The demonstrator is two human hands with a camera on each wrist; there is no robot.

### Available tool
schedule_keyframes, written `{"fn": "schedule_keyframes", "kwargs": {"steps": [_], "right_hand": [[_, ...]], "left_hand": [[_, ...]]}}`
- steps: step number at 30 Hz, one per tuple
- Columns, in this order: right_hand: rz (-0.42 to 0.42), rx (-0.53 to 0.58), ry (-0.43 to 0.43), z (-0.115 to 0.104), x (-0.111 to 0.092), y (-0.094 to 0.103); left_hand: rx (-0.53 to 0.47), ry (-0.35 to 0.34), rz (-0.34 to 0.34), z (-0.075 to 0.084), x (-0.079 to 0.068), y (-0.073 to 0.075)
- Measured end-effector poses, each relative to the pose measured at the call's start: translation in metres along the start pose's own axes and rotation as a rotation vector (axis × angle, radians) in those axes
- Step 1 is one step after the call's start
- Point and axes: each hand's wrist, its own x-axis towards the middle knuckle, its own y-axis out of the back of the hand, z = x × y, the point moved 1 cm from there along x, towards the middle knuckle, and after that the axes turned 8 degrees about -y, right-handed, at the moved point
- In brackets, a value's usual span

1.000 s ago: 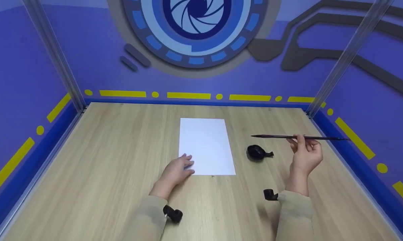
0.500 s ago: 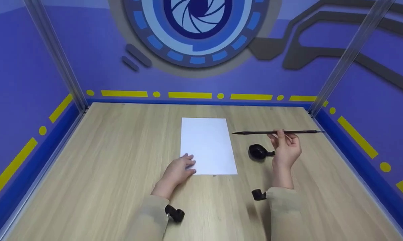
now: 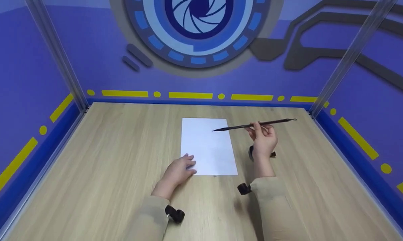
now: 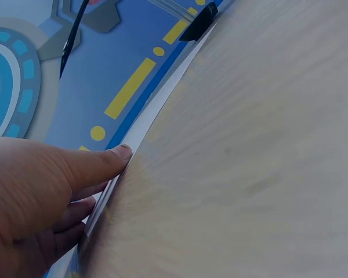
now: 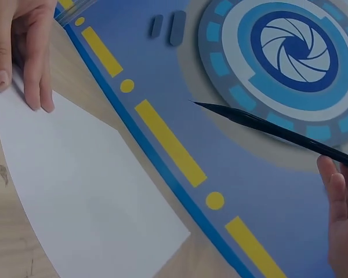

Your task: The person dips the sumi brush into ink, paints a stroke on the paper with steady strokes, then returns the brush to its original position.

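A blank white sheet of paper (image 3: 206,144) lies in the middle of the wooden table. My left hand (image 3: 178,170) rests on its near left corner, fingers spread over the edge; the left wrist view shows the thumb and fingertips at the paper's rim. In my right hand (image 3: 264,139) a dark writing brush (image 3: 236,127) is pinched around its shaft, nearly level above the table. Its pointed black tip (image 5: 220,109) hangs over the paper's right part, apart from the sheet. Behind the right hand a black ink dish (image 3: 251,152) with a short handle is partly hidden.
The wooden table (image 3: 114,160) has blue panels with yellow marks on its left, back and right. Metal posts stand at the back corners. A small black camera (image 3: 175,214) sits on the left wrist, and another (image 3: 244,189) on the right.
My right hand has moved left with the brush, bringing the tip from right of the paper to above it. The brush's rear end has tilted up. The left hand has stayed on the paper.
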Motion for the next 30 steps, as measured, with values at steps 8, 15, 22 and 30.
{"fn": "schedule_keyframes", "kwargs": {"steps": [8,15,22,30], "right_hand": [[-0.050,-0.037,-0.020,0.016,0.000,-0.029],[-0.076,-0.048,-0.043,0.036,0.000,-0.045],[-0.100,-0.083,-0.052,0.054,-0.001,-0.054],[-0.115,-0.144,-0.047,0.065,-0.004,-0.065]], "left_hand": [[0.001,-0.012,0.013,-0.001,0.000,0.000],[-0.002,-0.028,0.008,0.000,-0.001,0.000],[0.004,-0.036,0.012,-0.001,-0.001,0.000],[0.008,-0.052,0.019,-0.002,0.000,-0.001]]}}
